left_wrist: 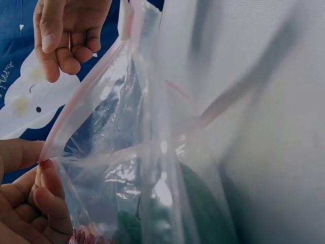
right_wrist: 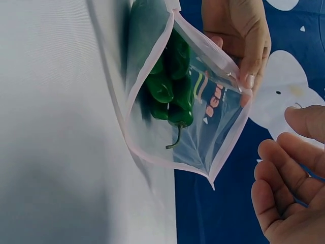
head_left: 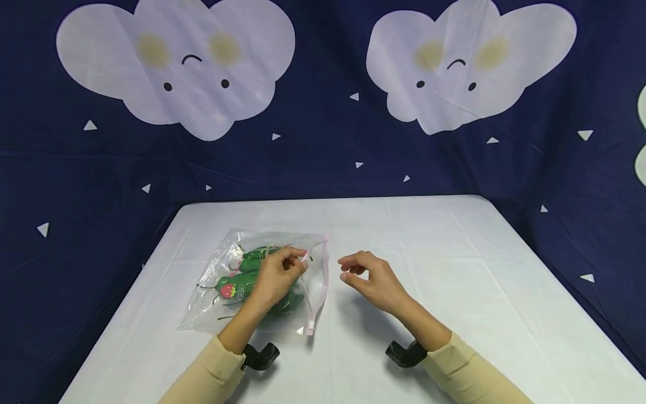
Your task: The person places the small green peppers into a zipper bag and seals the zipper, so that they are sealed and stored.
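A clear zip bag (head_left: 319, 280) with a pink-edged mouth lies on the left half of the table, holding several green chili peppers (head_left: 242, 285). My left hand (head_left: 275, 276) reaches over the bag and pinches the upper layer of its mouth between thumb and fingers. The right wrist view shows the mouth spread wide, its pink rim (right_wrist: 236, 140) pulled up to a peak, and the peppers (right_wrist: 179, 99) inside. A pink and white slider (head_left: 310, 327) sits at the near end of the zip. My right hand (head_left: 375, 282) hovers just right of the mouth, fingers loosely bent, holding nothing.
A white cloth covers the table (head_left: 434, 235). Behind it hangs a dark blue curtain (head_left: 323, 168) printed with clouds and small triangles. Black wrist mounts (head_left: 261, 357) are strapped near both sleeve cuffs.
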A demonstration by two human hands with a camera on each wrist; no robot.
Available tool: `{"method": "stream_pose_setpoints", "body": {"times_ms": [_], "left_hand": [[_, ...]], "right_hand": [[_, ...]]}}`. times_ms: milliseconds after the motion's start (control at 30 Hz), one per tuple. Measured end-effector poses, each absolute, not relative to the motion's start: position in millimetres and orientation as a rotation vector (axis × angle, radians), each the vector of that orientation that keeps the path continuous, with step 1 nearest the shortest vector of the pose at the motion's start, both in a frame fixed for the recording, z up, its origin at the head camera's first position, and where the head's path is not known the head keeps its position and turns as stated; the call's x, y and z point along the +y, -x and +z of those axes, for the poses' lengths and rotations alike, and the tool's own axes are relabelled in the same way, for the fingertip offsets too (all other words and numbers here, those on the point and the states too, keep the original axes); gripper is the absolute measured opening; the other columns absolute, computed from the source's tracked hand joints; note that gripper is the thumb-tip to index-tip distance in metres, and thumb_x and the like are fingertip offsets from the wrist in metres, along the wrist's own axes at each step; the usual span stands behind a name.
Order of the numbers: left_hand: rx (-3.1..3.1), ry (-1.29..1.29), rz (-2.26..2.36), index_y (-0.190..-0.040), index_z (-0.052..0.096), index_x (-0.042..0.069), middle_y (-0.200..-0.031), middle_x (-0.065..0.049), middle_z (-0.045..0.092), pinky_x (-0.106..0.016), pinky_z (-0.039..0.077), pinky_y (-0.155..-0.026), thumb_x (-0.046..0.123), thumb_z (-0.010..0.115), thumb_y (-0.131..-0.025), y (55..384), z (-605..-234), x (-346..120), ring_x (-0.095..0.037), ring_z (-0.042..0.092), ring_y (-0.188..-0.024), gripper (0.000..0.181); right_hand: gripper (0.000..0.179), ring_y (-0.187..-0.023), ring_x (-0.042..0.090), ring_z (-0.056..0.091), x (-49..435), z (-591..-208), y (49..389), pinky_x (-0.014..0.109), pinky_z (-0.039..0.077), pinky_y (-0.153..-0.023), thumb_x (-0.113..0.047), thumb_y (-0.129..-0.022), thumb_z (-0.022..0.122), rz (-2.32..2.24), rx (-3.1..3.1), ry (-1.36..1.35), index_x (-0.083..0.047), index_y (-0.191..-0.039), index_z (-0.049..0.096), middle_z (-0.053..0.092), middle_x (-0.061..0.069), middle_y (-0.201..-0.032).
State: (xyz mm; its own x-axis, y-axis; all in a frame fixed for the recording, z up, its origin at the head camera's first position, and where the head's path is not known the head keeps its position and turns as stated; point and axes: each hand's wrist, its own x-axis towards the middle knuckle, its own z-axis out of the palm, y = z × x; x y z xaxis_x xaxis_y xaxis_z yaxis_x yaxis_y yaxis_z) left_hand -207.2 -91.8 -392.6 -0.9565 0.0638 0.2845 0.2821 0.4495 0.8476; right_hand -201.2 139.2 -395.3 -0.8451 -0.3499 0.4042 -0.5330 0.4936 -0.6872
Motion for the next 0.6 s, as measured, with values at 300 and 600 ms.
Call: {"method": "stream_pose_setpoints", "body": {"times_ms": [300, 600], "left_hand": [[-2.512, 0.291, -1.574, -0.105, 0.069, 0.004, -0.077, -0.008, 0.064, -0.015, 0.04, -0.05, 0.005, 0.069, -0.08, 205, -397, -91, -0.008, 0.05, -0.062, 0.025], [-2.456, 0.273, -1.663, -0.107, 0.069, 0.002, -0.079, -0.01, 0.063, -0.014, 0.042, -0.053, 0.004, 0.07, -0.081, 197, -399, -94, -0.008, 0.05, -0.064, 0.026]], "right_hand": [[0.02, -0.083, 0.007, 0.06, 139, -400, 201, 0.036, 0.056, -0.075, -0.016, -0.084, 0.07, 1.318, -2.54, -0.739, -0.019, -0.105, 0.069, 0.07, -0.006, -0.097], [0.02, -0.08, 0.006, 0.059, 140, -405, 198, 0.026, 0.055, -0.073, -0.014, -0.084, 0.069, 1.363, -2.546, -0.731, -0.019, -0.104, 0.069, 0.069, -0.005, -0.093]]}}
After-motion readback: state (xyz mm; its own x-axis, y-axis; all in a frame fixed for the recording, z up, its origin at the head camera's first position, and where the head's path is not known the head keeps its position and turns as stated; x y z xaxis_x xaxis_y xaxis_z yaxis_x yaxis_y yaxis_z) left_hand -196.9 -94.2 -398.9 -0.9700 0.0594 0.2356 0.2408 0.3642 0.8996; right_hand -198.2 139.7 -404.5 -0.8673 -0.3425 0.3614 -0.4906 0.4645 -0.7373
